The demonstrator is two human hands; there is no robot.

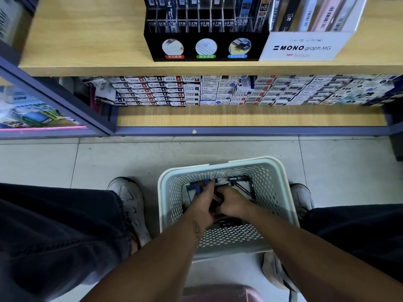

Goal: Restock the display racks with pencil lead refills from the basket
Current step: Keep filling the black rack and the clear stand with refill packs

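Observation:
A pale perforated basket [274, 184] stands on the floor between my feet, with dark pencil lead refill packs [238, 179] lying in its bottom. Both hands reach down inside it. My left hand [201, 203] grips a bundle of dark refill packs with blue ends. My right hand [232, 203] is curled over more packs beside it; its fingertips are hidden. On the wooden shelf above stands a black display rack [205, 47] with slots labelled by lead size, and next to it a white MONO graph display box [305, 47].
Below the top shelf a lower shelf holds rows of stacked small refill boxes [218, 90]. A purple metal shelf frame [65, 99] runs at the left. My knees and grey shoes flank the basket on the tiled floor. A pink stool edge [218, 293] shows at the bottom.

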